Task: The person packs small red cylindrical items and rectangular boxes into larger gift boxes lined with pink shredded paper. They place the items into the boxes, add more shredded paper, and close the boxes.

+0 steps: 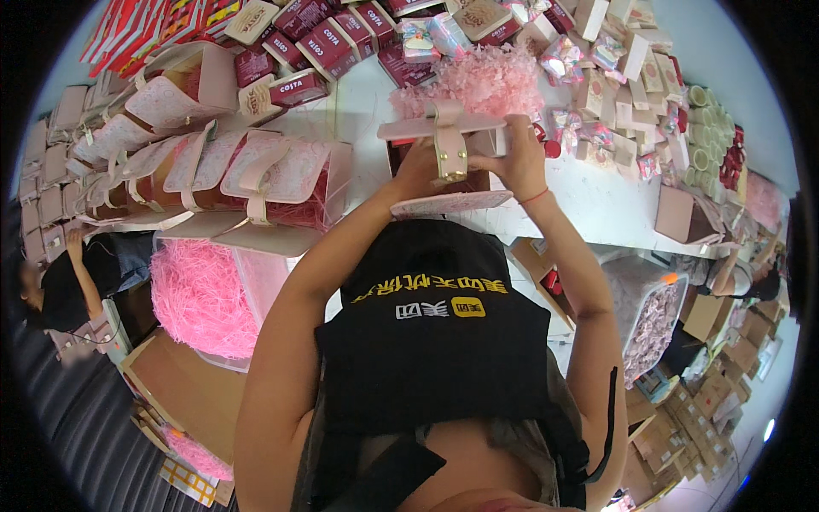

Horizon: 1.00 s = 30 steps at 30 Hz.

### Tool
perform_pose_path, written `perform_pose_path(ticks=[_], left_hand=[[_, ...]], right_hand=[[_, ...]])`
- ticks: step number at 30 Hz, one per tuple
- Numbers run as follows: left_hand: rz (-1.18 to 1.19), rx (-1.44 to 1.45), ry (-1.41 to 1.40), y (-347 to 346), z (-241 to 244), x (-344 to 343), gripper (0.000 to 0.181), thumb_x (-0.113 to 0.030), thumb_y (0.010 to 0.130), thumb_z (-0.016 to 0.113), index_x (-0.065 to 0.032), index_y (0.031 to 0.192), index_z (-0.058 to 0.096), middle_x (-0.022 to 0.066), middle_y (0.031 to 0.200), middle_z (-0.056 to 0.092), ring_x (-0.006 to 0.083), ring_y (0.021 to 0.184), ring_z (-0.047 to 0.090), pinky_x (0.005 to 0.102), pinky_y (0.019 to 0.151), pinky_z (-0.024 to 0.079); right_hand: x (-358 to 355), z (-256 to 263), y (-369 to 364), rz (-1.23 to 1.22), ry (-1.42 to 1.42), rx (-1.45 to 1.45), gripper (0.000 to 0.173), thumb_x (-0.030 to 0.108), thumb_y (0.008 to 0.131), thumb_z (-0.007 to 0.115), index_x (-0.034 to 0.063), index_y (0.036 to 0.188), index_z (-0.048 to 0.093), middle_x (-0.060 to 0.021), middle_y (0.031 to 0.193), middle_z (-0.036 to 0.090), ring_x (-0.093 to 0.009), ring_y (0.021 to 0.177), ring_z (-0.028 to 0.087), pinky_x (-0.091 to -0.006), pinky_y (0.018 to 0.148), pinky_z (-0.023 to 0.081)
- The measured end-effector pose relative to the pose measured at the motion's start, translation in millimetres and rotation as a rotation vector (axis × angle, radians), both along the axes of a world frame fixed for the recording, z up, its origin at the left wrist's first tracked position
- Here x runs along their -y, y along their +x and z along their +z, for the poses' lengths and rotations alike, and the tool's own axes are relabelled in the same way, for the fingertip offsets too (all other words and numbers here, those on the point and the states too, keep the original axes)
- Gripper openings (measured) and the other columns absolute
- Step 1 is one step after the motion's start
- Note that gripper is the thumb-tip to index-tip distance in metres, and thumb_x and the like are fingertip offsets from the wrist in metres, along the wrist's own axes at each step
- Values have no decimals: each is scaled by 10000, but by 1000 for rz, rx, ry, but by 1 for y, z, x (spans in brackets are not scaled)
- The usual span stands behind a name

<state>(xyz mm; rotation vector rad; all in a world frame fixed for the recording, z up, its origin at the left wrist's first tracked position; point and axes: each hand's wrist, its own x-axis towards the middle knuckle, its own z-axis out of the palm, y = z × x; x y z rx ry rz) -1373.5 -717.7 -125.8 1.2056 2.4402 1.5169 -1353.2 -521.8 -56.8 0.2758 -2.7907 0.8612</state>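
Observation:
A pale pink gift box (451,203) with a strap handle and gold-coloured studs stands at the table's near edge, before my chest. My left hand (419,168) reaches into its left side beneath the handle, the fingertips hidden by the strap. My right hand (519,160) is at the right side, its thumb and fingers around a small whitish box (489,142) at the opening. Dark red items show inside. Pink crinkled paper shred (489,80) lies just behind the gift box.
Pink gift boxes (281,173) line the table's left. Dark red Costa tins (325,48) lie behind. Small cream boxes (649,70), shiny wrapped packets (563,61) and pale green cups (702,134) crowd the right. A tub of pink shred (201,297) stands below left; other people are at both sides.

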Motion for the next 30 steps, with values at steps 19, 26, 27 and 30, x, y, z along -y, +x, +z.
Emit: perform_pose_path(ticks=[19,26,27,30], left_hand=[[9,702,303,11,-70,-9,566,-375,936,491,-90,1414,388,107,1381,474,286,1266,458,422,1076,376],[97,-124,-498,6,-34,-18,523,-394,975,429,-116,1415,380,114,1377,470,254,1239,481,424,1045,396],[72,25,-321,7,-23,-21,519,-407,977,417,-123,1411,384,112,1374,472,253,1241,479,427,1041,403],[10,357,112,7,-38,-20,511,-429,985,395,-142,1408,385,106,1379,465,261,1249,475,436,1022,433]], right_hand=[[3,28,31,244,200,133,551,59,667,662,93,1200,526,-165,1064,556,-338,839,632,-427,657,553],[-11,6,36,287,121,174,529,251,707,750,110,1178,555,-155,1123,570,-345,898,633,-435,719,545],[-10,5,32,276,99,26,527,280,708,748,112,1174,567,-152,1135,574,-341,908,631,-434,732,544],[0,-1,25,254,-16,-113,492,360,735,715,124,1156,620,-138,1137,601,-328,952,620,-430,806,531]])
